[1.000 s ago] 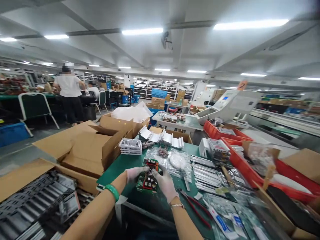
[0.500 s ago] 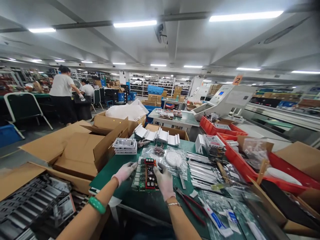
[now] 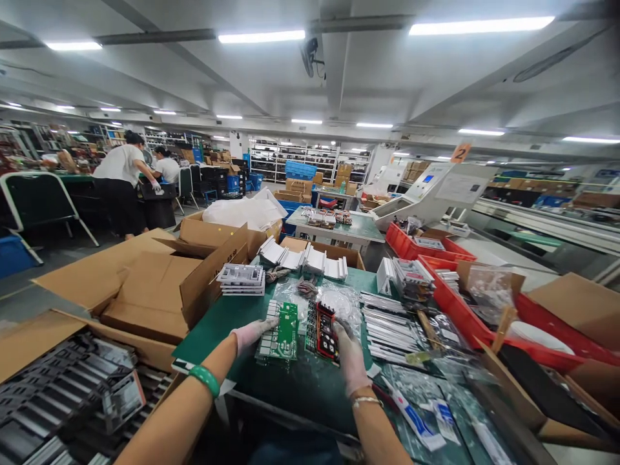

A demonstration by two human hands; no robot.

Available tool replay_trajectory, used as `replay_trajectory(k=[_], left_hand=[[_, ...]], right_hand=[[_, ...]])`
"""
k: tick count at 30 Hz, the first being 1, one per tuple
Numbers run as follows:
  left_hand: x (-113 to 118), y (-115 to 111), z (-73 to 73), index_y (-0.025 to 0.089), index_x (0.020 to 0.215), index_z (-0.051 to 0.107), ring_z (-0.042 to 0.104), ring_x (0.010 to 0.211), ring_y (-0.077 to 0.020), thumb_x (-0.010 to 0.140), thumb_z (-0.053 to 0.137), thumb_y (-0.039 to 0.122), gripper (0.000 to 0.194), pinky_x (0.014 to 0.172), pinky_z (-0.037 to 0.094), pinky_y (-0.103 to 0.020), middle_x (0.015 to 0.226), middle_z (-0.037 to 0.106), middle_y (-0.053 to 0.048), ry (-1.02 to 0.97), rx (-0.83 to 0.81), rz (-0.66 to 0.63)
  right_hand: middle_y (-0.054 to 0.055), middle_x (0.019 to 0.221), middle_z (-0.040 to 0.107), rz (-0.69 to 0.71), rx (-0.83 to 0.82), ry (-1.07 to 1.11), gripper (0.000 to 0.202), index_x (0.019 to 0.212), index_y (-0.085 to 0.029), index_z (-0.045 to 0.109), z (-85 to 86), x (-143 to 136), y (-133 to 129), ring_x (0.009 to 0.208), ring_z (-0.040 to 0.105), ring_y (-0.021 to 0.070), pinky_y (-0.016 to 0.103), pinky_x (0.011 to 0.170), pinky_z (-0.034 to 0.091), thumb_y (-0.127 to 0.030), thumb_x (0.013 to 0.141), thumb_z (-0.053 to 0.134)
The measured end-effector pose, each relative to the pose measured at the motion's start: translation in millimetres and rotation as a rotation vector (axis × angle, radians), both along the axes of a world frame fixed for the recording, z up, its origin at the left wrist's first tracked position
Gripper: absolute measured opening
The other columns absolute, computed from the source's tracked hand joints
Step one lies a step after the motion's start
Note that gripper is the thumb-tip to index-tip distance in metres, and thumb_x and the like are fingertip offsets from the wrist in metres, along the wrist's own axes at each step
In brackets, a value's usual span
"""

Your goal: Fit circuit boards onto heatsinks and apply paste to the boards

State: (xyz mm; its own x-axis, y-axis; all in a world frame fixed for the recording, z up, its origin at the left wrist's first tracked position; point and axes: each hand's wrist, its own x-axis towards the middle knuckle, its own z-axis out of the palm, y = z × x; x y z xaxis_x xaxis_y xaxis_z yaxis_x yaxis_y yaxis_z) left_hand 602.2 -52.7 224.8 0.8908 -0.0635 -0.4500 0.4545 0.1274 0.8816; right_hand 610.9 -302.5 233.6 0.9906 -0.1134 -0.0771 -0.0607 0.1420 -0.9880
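Observation:
In the head view my gloved left hand point(image 3: 256, 330) holds the left edge of a green circuit board point(image 3: 287, 332) with pale blocks along that side. My gloved right hand point(image 3: 347, 345) grips the right side of a red and black circuit assembly point(image 3: 323, 330), which tilts a little. A narrow gap separates the two pieces above the green table point(image 3: 232, 326). Behind them lie a clear plastic bag point(image 3: 339, 298) and a grey cloth or glove point(image 3: 307, 286). Most of the fingertips under the pieces are hidden.
Metal strips point(image 3: 390, 326), a tube with blue print point(image 3: 414, 413) and red bins point(image 3: 450, 297) are on the right. White profiles point(image 3: 310, 258) and stacked frames point(image 3: 241, 279) stand at the back. Open cartons point(image 3: 145, 290) flank the left. A person in white point(image 3: 119, 168) bends far left.
The red and black assembly has moved right with my right hand, away from the green board, whose middle now shows. The person at the far left has bent lower.

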Motion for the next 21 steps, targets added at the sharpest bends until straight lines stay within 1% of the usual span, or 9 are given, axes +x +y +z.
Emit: replay_trajectory(k=[2,5,8,11,14,16,17,19,21], left_hand=[[2,-5,0.7,0.013,0.104,0.064,0.067,0.086,-0.0192,0.095,0.057,0.046,0.034,0.081,0.056,-0.040,0.097,0.068,-0.006,0.069,-0.034,-0.063],[6,-7,2.1,0.013,0.103,0.063,0.066,0.081,-0.0172,0.096,0.056,0.046,0.034,0.077,0.057,-0.037,0.093,0.067,-0.005,0.106,-0.042,-0.101],[6,-7,3.0,0.013,0.103,0.063,0.066,0.077,-0.0159,0.095,0.058,0.043,0.031,0.074,0.057,-0.036,0.091,0.067,-0.004,0.079,-0.017,-0.114],[-3,-6,5.8,0.013,0.100,0.063,0.067,0.076,-0.0166,0.094,0.058,0.044,0.033,0.074,0.058,-0.037,0.089,0.068,-0.005,-0.012,0.035,-0.104],[-14,2,13.6,0.013,0.106,0.061,0.070,0.081,-0.0227,0.085,0.065,0.051,0.044,0.075,0.059,-0.041,0.093,0.070,-0.009,-0.204,0.122,-0.053],[-17,11,21.0,0.014,0.118,0.056,0.070,0.091,-0.0278,0.076,0.070,0.054,0.060,0.081,0.059,-0.043,0.103,0.070,-0.012,-0.379,0.215,0.001],[-17,17,24.6,0.015,0.124,0.052,0.069,0.099,-0.0298,0.073,0.073,0.054,0.068,0.087,0.057,-0.044,0.109,0.069,-0.013,-0.472,0.278,0.028],[-16,29,29.9,0.018,0.136,0.043,0.060,0.118,-0.0325,0.071,0.076,0.050,0.080,0.100,0.050,-0.047,0.124,0.064,-0.013,-0.661,0.431,0.062],[-12,40,30.7,0.022,0.139,0.042,0.051,0.129,-0.0343,0.070,0.078,0.045,0.082,0.109,0.042,-0.051,0.133,0.060,-0.012,-0.853,0.593,0.033]], right_hand=[[0.010,0.114,0.073,0.005,0.024,0.013,0.065,0.115,-0.013,0.068,-2.6,-6,-8,0.106,0.067,0.0289,0.038,0.089,0.054,-0.057,0.068,0.061],[0.010,0.111,0.073,0.009,0.031,0.029,0.061,0.111,-0.014,0.070,-5.0,-11,-17,0.107,0.066,0.0291,0.038,0.094,0.052,-0.054,0.065,0.066],[0.010,0.109,0.074,0.014,0.036,0.044,0.059,0.108,-0.014,0.071,-6.8,-14,-21,0.108,0.066,0.0289,0.037,0.096,0.051,-0.053,0.064,0.068],[0.009,0.111,0.074,0.039,0.057,0.054,0.063,0.117,-0.015,0.067,-9.8,-19,-27,0.107,0.067,0.0283,0.036,0.090,0.054,-0.055,0.069,0.064],[0.010,0.111,0.073,0.054,0.057,0.071,0.069,0.127,-0.014,0.062,-14.7,-25,-37,0.103,0.068,0.0295,0.038,0.084,0.056,-0.055,0.071,0.064],[0.010,0.109,0.074,0.038,0.032,0.078,0.072,0.128,-0.014,0.062,-17.7,-27,-46,0.104,0.068,0.0298,0.039,0.086,0.056,-0.055,0.070,0.067],[0.010,0.109,0.074,0.024,0.013,0.079,0.072,0.128,-0.014,0.062,-18.9,-28,-49,0.105,0.067,0.0298,0.039,0.089,0.054,-0.054,0.069,0.069],[0.009,0.109,0.074,-0.005,-0.035,0.071,0.071,0.126,-0.015,0.064,-20.4,-28,-54,0.110,0.065,0.0299,0.038,0.094,0.052,-0.053,0.067,0.072],[0.008,0.111,0.073,-0.032,-0.082,0.055,0.069,0.125,-0.016,0.065,-21.8,-28,-56,0.114,0.063,0.0302,0.038,0.098,0.049,-0.052,0.067,0.073]])
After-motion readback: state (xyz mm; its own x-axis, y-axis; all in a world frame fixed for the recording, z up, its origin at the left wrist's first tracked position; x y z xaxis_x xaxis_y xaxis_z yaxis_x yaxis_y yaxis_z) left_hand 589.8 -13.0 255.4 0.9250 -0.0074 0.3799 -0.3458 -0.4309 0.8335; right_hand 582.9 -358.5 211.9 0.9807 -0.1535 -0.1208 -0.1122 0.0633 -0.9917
